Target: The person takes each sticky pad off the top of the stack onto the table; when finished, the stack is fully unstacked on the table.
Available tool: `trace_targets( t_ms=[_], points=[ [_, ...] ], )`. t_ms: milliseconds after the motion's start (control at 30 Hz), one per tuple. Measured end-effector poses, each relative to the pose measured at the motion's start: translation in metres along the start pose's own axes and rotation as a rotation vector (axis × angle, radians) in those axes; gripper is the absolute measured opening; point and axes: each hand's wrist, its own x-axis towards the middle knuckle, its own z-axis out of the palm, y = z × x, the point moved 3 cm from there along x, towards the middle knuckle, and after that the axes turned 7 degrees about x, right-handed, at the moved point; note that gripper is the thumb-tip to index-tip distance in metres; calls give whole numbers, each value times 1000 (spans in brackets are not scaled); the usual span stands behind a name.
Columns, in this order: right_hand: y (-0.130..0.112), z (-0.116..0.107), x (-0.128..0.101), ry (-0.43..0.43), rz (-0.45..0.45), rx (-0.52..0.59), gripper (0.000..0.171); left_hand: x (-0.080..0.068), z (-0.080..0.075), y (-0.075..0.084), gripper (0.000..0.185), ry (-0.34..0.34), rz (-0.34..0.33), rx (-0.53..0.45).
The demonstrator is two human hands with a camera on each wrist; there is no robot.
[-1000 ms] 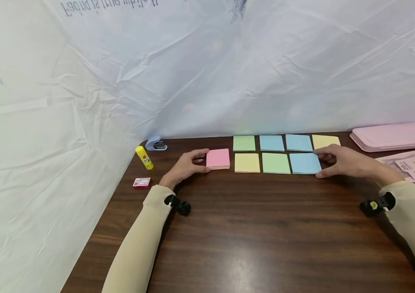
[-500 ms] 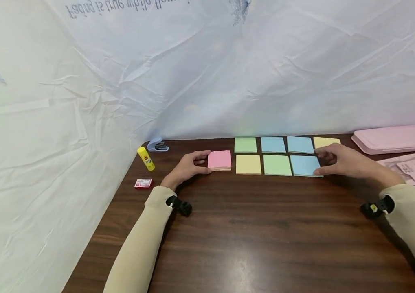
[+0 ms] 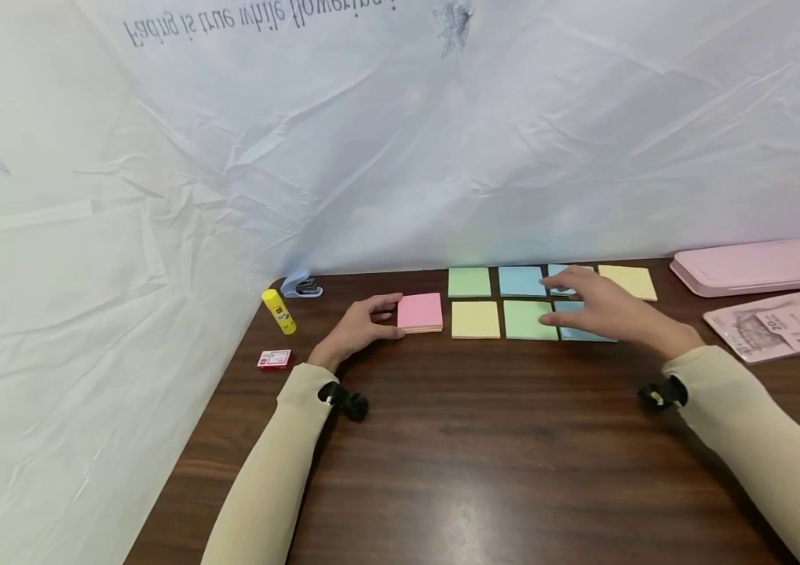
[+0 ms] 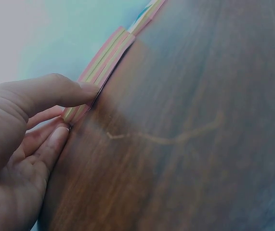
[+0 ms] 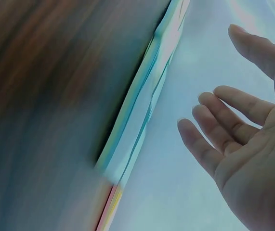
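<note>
In the head view my left hand point(image 3: 357, 329) holds the left side of a pink sticky note stack point(image 3: 420, 311), thumb at the front corner and fingers at the back. The left wrist view shows pink and yellow layers along the edge of that stack point(image 4: 101, 62). My right hand point(image 3: 604, 310), fingers spread and holding nothing, hovers over the right-hand pads. It partly covers a front blue pad point(image 3: 589, 334) and a back blue pad point(image 3: 560, 269). A front green pad point(image 3: 521, 318) lies near its thumb. The right wrist view shows the hand point(image 5: 248, 130) apart from the pads' edges point(image 5: 135, 125).
Other pads lie in two rows: yellow point(image 3: 475, 320), green point(image 3: 469, 282), blue point(image 3: 521, 281) and yellow point(image 3: 629, 281). A pink case point(image 3: 760, 267) and a flat pink package point(image 3: 788, 320) lie right. A stapler point(image 3: 301, 285), glue stick point(image 3: 279, 311) and small red-white box point(image 3: 274, 359) sit left.
My right hand has let go of the front blue pad's right edge and moved left above the pads, its fingers spreading. My left hand stays at the pink stack.
</note>
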Motion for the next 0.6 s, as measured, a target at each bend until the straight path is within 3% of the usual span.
trace_targets(
  t_ms=[267,600],
  points=[
    [-26,31,39,-100,20,19,77,-2,0,-1,72,0,2,-1],
    [-49,60,89,-153,-18,67,80,-2,0,1,71,13,11,4]
  ],
)
